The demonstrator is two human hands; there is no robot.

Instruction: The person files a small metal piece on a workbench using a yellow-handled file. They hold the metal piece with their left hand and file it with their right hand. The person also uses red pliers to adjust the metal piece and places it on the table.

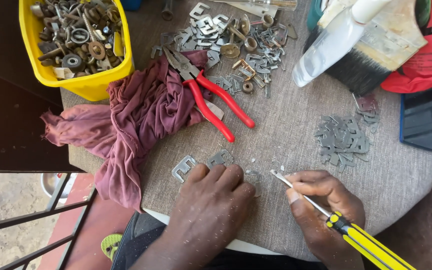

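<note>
- Hands at the near edge of the counter point(296, 130), which is covered in grey cloth; both wrists are cut off by the lower frame.
- Left hand point(211, 200) lies palm down, fingers point(231, 176) together and bent, pressing a small metal piece point(254, 176) flat. Only a sliver of that piece shows past the fingertips, so its shape cannot be made out.
- Right hand point(321, 200) is closed round the shaft of a screwdriver point(326, 212); the tip sits just beside the hidden piece, and the yellow-and-black handle runs off the bottom right corner.
- Two flat clips point(201, 164) lie just beyond the left fingertips, partly covered by them.
- Pale flecks dust both hands and the cloth near the tip; what they are cannot be told.
- Pliers point(211, 97) with red grips rest on a maroon rag point(131, 125), jaws among loose clips and brass fittings point(236, 45) at the far side.
- Yellow tub point(88, 82) of nuts, washers and bolts, top left, cut off by the upper edge.
- Small pile point(343, 137) of grey clips lies right of centre, well apart from the hands.
- Brush point(371, 55) and clear bottle point(326, 47) overlap at top right; a red bag point(426, 55) behind them is mostly out of frame.
- Dark phone point(419, 119) lies near the right edge, its screen unreadable.
</note>
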